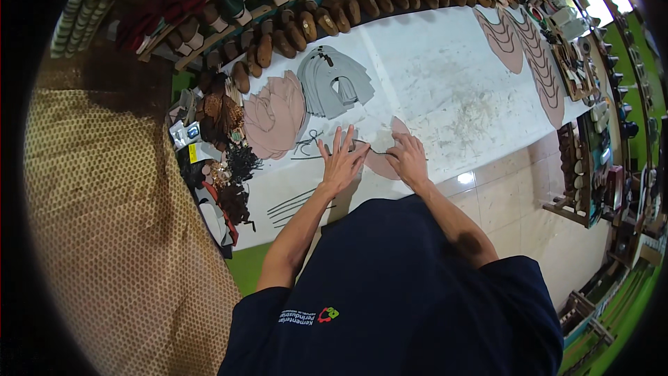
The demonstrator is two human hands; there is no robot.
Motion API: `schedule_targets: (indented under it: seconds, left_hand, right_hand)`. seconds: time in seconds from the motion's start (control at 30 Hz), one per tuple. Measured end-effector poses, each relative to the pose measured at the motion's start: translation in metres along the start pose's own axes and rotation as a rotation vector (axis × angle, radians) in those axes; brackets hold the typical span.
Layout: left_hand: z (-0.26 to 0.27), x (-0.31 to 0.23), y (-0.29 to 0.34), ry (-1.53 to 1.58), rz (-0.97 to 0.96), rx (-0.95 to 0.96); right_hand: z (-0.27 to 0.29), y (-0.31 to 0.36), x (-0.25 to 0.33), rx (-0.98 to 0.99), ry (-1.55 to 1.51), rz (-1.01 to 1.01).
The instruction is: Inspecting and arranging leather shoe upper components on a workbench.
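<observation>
A pink sole-shaped piece lies on the white-covered table in front of me, partly covered by my right hand. Across it runs a thin dark strip, spanning the gap between my hands. My left hand rests with its fingers spread, its thumb and forefinger at the strip's left end. Bent fingers of my right hand press together on the strip, over the pink piece. Beside my left hand sit some tangled dark strips. Several straight dark strips lie nearer, by my left forearm.
Left of centre are a pile of pink pieces and a stack of grey curved pieces. Brown shoe lasts line the far edge. Overlapping pink soles with dark strips lie at right. Dark trimmings crowd the left end.
</observation>
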State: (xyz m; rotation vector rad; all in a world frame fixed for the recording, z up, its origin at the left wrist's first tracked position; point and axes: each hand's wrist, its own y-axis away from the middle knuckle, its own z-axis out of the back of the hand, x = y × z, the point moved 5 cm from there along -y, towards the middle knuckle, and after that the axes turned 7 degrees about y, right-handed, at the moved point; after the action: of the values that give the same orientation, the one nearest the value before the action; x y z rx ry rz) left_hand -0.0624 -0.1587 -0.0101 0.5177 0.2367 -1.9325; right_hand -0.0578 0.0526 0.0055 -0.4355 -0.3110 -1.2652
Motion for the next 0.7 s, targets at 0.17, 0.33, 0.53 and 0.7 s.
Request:
schedule_targets:
  seconds: [0.17, 0.33, 0.53, 0.7]
  left_hand:
    - [0.001, 0.0, -0.001, -0.007, 0.008, 0.019]
    - [-0.003, 0.005, 0.002, -0.032, 0.026, 0.008]
    - [-0.002, 0.004, 0.0, -0.029, 0.037, 0.076]
    - [-0.001, -0.001, -0.001, -0.146, -0.05, 0.025]
  right_hand:
    - [0.0, 0.0, 0.005, -0.027, 0.05, 0.031]
    - [0.0, 0.003, 0.021, -0.024, 0.064, 0.076]
    - [-0.017, 0.009, 0.027, 0.0, 0.222, 0.199]
    - [-0.013, 0.009, 0.024, -0.037, 0.184, 0.119]
